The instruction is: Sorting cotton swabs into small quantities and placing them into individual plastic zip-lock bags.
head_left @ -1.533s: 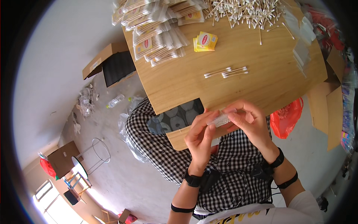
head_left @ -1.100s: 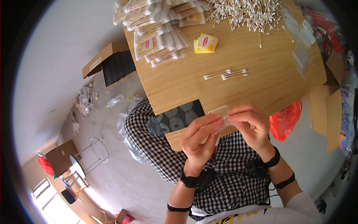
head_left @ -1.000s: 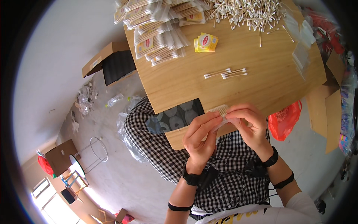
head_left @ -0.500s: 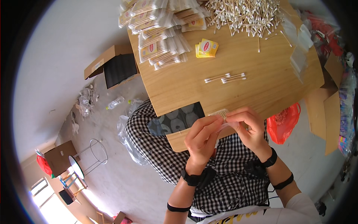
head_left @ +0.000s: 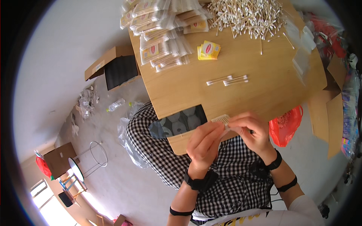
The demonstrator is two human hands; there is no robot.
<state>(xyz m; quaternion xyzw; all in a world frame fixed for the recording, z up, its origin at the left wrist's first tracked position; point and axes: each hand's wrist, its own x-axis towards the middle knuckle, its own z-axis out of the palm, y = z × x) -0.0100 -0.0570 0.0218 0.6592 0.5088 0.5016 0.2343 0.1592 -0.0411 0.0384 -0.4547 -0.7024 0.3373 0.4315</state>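
Note:
A small clear plastic bag with cotton swabs (head_left: 221, 119) is held above the table's near edge, its swabs lying side by side. My left hand (head_left: 204, 145) pinches it from the left, thumb and fingers closed. From the other side, the fingertips of my right hand (head_left: 252, 131) grip the bag's right edge. A few loose cotton swabs (head_left: 227, 80) lie on the wooden table (head_left: 181, 88) just beyond my hands. Farther off sits a small stack of yellow cards (head_left: 209, 50).
Filled swab packets (head_left: 162, 49) are heaped at the far left. A big pile of loose swabs (head_left: 249, 17) covers the far right, with empty clear bags (head_left: 300, 62) near the right edge. A dark patterned pad (head_left: 184, 120) lies at the near edge; a red bag (head_left: 286, 128) hangs beside the table.
Both hands stay together at the bag. The row of swabs shows a little more between my fingers, and my right fingers have shifted slightly.

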